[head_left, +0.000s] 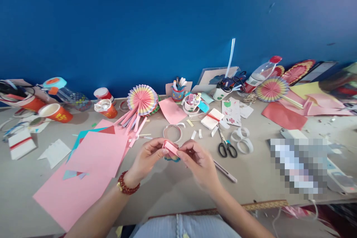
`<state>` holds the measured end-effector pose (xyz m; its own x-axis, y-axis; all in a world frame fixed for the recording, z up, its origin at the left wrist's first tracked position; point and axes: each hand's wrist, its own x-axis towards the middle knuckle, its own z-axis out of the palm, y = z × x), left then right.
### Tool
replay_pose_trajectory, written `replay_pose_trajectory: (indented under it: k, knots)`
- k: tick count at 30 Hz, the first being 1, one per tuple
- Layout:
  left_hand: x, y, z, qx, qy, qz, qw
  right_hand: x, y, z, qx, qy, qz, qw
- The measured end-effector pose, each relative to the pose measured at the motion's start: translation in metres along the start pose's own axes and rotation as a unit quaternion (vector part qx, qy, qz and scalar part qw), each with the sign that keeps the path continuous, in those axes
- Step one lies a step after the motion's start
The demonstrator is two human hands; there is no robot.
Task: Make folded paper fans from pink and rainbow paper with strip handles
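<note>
Between my two hands is a small pleated paper piece (170, 148), pink on top with teal and other coloured folds below. My left hand (152, 156), with a red bead bracelet (127, 185) at the wrist, pinches its left side between thumb and fingers. On the right side, the thumb and fingertips of my right hand (196, 161) close on its edge. The piece is held above the table in front of me. Just beyond it lies a roll of clear tape (172, 133). A utility knife (225, 171) rests to the right of my right hand.
Pink paper sheets (95, 152) cover the left front. Black-handled scissors (227, 149) and white paper loops (242, 141) lie at right. A pleated paper fan (142, 100), paper cups (55, 112) and a bottle (260, 74) stand along the blue wall (167, 26).
</note>
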<state>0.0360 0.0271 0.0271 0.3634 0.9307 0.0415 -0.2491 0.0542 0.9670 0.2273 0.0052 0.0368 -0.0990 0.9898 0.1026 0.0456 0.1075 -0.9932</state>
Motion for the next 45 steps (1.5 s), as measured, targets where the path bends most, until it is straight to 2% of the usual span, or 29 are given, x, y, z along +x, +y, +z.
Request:
replay_pose_trajectory:
  k: [5,16,26,32,35,40,45]
  knots:
    - [0.0,-0.001,-0.001,-0.001,0.019,-0.007,1.0,0.0,0.001,0.0,0.007,-0.003,0.01,1.0]
    - [0.001,0.003,0.001,0.016,0.012,-0.02,1.0,0.0,0.005,-0.001,0.019,-0.012,0.045,0.999]
    - [-0.002,0.0,0.002,0.008,0.017,-0.022,1.0,0.002,0.006,0.002,0.009,-0.014,0.022,1.0]
    - [-0.005,-0.009,0.006,-0.041,0.036,0.004,0.999,0.002,0.02,0.011,0.007,-0.006,0.029,1.0]
    - [-0.005,-0.013,0.008,-0.063,0.044,0.021,0.997,0.0,0.025,0.014,0.02,-0.035,0.04,0.998]
    - [-0.005,-0.018,0.008,-0.056,0.033,0.022,0.998,-0.001,0.022,0.014,-0.001,-0.094,-0.006,0.996]
    - [-0.007,-0.018,0.013,-0.062,0.035,0.039,0.997,0.0,0.023,0.016,0.003,-0.093,-0.045,0.995]
